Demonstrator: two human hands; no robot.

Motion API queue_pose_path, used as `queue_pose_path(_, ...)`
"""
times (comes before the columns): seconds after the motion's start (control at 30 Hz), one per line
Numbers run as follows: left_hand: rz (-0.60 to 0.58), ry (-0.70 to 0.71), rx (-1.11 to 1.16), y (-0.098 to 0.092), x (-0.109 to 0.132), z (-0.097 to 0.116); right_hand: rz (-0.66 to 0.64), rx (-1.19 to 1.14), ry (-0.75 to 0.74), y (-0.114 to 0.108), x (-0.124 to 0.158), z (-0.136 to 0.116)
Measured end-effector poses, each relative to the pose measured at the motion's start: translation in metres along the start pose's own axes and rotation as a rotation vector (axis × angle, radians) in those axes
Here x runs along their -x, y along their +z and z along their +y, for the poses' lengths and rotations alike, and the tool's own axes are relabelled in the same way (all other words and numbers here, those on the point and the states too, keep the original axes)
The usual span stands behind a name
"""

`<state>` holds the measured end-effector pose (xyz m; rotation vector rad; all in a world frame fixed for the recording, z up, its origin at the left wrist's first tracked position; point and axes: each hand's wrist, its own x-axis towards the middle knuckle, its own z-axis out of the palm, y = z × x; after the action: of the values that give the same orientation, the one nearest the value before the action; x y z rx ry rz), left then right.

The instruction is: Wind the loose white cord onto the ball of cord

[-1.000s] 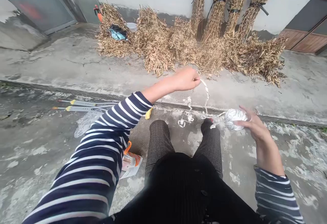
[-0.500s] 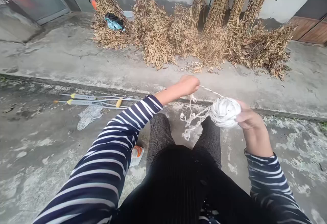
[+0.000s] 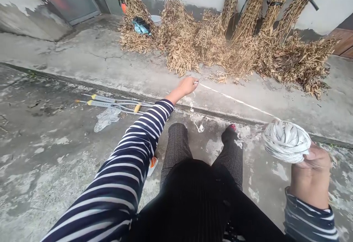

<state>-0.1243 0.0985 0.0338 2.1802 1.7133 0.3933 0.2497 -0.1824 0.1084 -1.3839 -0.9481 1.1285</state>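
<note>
A thick white coil of flat cord point(image 3: 286, 141) is gripped by my right hand point(image 3: 314, 163) at the right, above the paved ground. From the top of the coil a strand point(image 3: 237, 100) runs taut, up and to the left, to my left hand point(image 3: 189, 85). My left hand is closed around that strand near the middle of the view. A loose, knotted tail point(image 3: 192, 106) hangs below my left hand, over the step's edge. Some blurred white strands dangle at the coil's left side.
Dry plant bundles point(image 3: 182, 39) lie along the wall, with tied upright ones point(image 3: 255, 4) behind. Crutches point(image 3: 110, 102) and a clear plastic bag point(image 3: 107, 118) lie left on the ground point(image 3: 55, 168). A concrete step edge point(image 3: 68, 82) crosses the view.
My hands have moved apart: the right one, with the coil, went right and down, the left one slightly left. The strand between them is much longer. The view has shifted.
</note>
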Motion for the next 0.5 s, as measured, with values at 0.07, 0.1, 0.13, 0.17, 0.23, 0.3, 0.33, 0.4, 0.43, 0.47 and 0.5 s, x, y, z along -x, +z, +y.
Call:
queue_pose_path(0.07,0.021,0.000,0.020,-0.003,0.001,-0.003,0.032,-0.055,0.021,0.001,-0.008,-0.003)
queue_pose_path(0.1,0.022,-0.011,0.036,-0.005,0.002,-0.006,0.062,-0.080,0.021,0.000,-0.010,-0.004)
queue_pose_path(0.13,0.023,-0.027,0.057,-0.006,0.004,-0.009,0.111,-0.115,0.004,-0.001,-0.011,-0.006)
queue_pose_path(0.17,0.021,-0.045,0.081,-0.007,0.006,-0.014,0.168,-0.152,-0.022,-0.003,-0.010,-0.007)
queue_pose_path(0.23,0.007,-0.087,0.121,-0.009,0.011,-0.024,0.292,-0.216,-0.100,-0.007,-0.004,-0.010)
queue_pose_path(0.3,-0.015,-0.125,0.136,-0.011,0.015,-0.034,0.357,-0.244,-0.151,-0.009,0.001,-0.013)
queue_pose_path(0.33,-0.017,-0.150,0.133,-0.012,0.016,-0.037,0.356,-0.242,-0.152,-0.010,0.004,-0.014)
queue_pose_path(0.4,-0.003,-0.200,0.123,-0.017,0.016,-0.041,0.333,-0.231,-0.145,-0.009,0.007,-0.015)
queue_pose_path(0.43,0.014,-0.218,0.130,-0.021,0.014,-0.041,0.323,-0.224,-0.148,-0.008,0.008,-0.015)
queue_pose_path(0.47,0.038,-0.228,0.151,-0.027,0.011,-0.040,0.311,-0.214,-0.149,-0.008,0.008,-0.014)
queue_pose_path(0.5,0.064,-0.230,0.187,-0.033,0.008,-0.037,0.295,-0.199,-0.140,-0.007,0.007,-0.012)
